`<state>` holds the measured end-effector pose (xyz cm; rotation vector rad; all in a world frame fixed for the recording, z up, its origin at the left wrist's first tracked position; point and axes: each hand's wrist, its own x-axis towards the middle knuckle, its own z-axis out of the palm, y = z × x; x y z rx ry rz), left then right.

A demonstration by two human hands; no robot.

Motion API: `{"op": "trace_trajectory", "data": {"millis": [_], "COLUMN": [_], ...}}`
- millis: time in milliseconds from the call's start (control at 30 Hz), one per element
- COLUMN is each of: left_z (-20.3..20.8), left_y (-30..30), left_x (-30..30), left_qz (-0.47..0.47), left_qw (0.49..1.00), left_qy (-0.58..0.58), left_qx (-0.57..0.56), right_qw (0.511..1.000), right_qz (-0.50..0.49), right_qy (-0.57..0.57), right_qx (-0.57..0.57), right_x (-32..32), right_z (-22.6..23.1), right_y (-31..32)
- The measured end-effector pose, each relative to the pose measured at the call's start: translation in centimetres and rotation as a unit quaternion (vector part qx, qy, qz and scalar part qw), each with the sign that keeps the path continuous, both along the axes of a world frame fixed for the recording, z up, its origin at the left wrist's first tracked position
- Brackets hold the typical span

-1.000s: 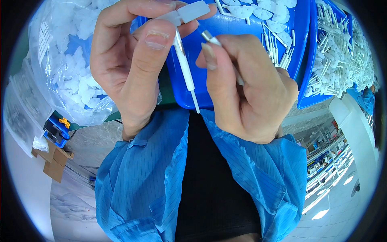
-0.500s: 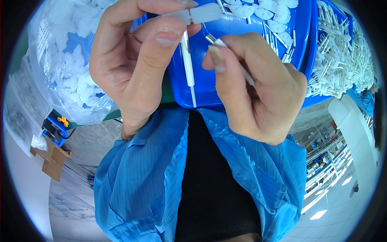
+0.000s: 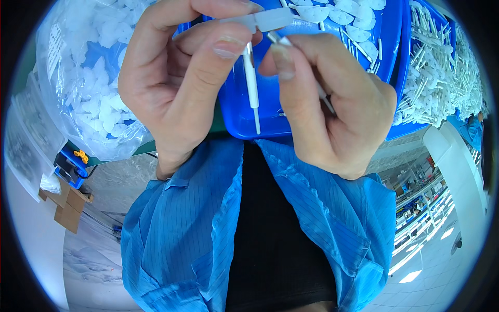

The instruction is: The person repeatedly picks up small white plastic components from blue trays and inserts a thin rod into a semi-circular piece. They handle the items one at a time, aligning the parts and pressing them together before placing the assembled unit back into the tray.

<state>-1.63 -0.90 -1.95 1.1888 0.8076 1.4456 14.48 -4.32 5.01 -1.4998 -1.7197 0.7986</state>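
Observation:
My left hand [image 3: 176,86] pinches a translucent white plastic piece [image 3: 276,19] between thumb and fingers, over a blue tray [image 3: 234,117]. From beneath that piece a slim white rod [image 3: 251,83] with a thinner lower end hangs down, a metal-looking part near its top. Held between the thumb and forefinger of my right hand [image 3: 338,106] is another thin white rod [image 3: 284,41] with a shiny metal tip. This tip points up and left, close below the plastic piece; whether they touch I cannot tell. My fingers hide much of the right rod.
Rounded translucent pieces [image 3: 340,16] and loose white rods lie in the tray's far right part. Beyond it, a second blue tray [image 3: 413,127] is heaped with similar assembled parts. A clear plastic bag [image 3: 112,143] full of white pieces stands at the left.
My left hand has shifted slightly right with the plastic piece and hanging rod. My right hand has moved up a little, bringing its rod's metal tip nearer the piece.

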Motion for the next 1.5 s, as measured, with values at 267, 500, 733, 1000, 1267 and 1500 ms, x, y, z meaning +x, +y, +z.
{"op": "trace_trajectory", "data": {"millis": [267,500,733,1000,1267,1500], "left_z": [-0.5,0.0,1.5,2.8,1.2,1.5], "left_y": [0.3,0.6,0.3,-0.4,0.7,0.9], "left_x": [-1.1,-1.7,-0.1,0.2,-1.1,-0.3], "left_qz": [0.02,-0.011,-0.019,-0.03,-0.024,-0.086], "left_qw": [0.997,0.992,0.991,0.993,0.954,0.947], "left_qy": [0.044,0.078,0.004,0.11,0.214,0.198], "left_qx": [0.053,0.102,0.129,0.017,0.207,0.237], "right_qw": [0.993,0.988,0.99,0.974,0.977,0.986], "right_qz": [0.047,0.083,0.024,0.124,0.156,0.082], "right_qy": [0.107,0.128,-0.053,-0.057,0.011,0.143], "right_qx": [-0.018,0.027,0.129,0.183,0.146,0.011], "right_x": [0.7,0.5,-0.7,3.7,4.3,2.2], "right_z": [-1.5,-1.9,-1.6,-5.2,-5.0,-2.0], "right_y": [0.9,1.0,-0.1,1.2,1.1,0.6]}}
